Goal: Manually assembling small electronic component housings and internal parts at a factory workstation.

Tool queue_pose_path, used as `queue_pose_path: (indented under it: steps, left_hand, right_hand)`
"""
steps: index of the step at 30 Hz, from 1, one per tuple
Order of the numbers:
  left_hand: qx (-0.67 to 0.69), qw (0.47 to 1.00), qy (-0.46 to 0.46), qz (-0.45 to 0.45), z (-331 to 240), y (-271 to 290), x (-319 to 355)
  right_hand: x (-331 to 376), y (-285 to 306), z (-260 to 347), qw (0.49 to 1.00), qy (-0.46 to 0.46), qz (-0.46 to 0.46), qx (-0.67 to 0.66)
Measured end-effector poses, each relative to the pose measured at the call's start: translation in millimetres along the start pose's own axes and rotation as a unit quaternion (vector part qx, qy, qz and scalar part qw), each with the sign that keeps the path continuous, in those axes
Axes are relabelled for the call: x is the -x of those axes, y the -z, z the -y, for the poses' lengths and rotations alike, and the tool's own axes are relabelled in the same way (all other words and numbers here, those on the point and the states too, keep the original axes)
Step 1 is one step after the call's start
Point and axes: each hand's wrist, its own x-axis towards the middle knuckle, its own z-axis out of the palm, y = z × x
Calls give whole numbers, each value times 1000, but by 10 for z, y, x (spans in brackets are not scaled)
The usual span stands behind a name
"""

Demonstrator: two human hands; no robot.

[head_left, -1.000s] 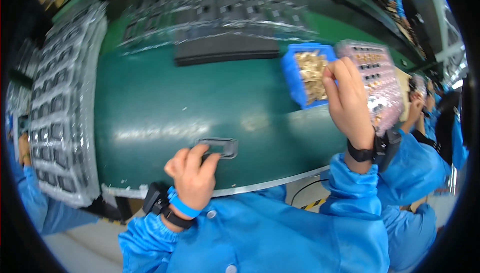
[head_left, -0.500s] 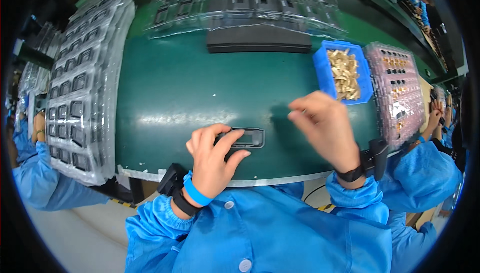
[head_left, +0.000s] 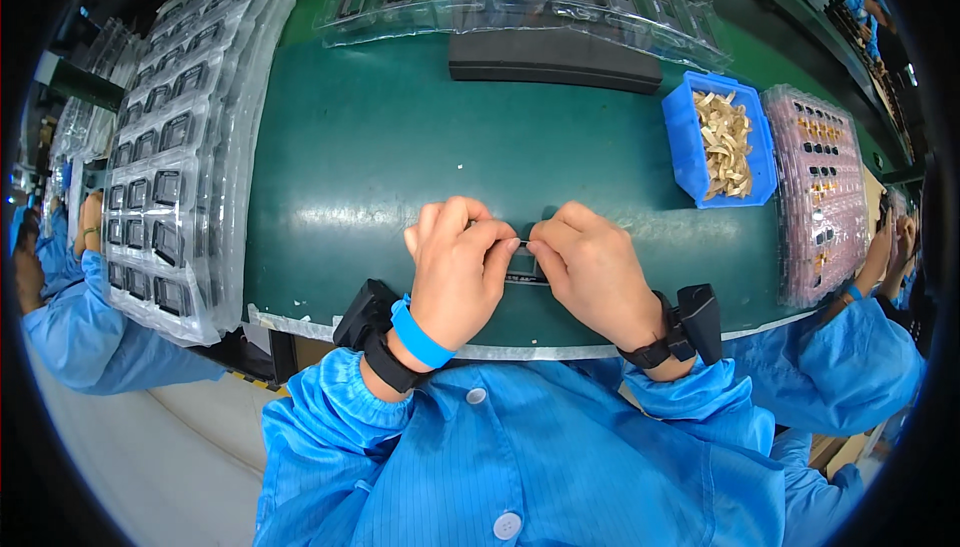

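My left hand and my right hand meet at the middle of the bench's near side, thumbs and forefingers pinched close together. A small thin strip spans the fingertips of both hands; it is too small to make out further. Just beneath lies a dark rectangular frame on the green mat, mostly covered by my fingers. Only a short stretch of it shows between the hands.
Right of my hands stands a blue bin of small gold-coloured metal pieces. Beyond it is a pink tray of small parts. Stacked clear trays of black frames line the left. A black box and another clear tray lie at the back.
My right hand has come left and down to meet the left hand. The left hand has lifted off the frame's left side and now pinches a thin strip with the right. The view has shifted slightly.
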Motion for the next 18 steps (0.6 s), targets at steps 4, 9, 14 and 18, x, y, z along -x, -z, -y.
queue_pose_path:
  steps: [4,9,14,18]
  left_hand:
    - [12,999,28,13,65,61,-44]
    - [102,994,40,-23,96,124,-29]
    - [172,977,121,-24,-109,164,135]
    - [301,943,140,7,-207,138,185]
  right_hand:
    - [-3,2,10,1000,-24,-7,5]
    - [5,31,-20,996,-78,2,-32]
    - [48,28,-14,961,-173,-28,-215]
    - [66,54,124,951,-148,-93,-256]
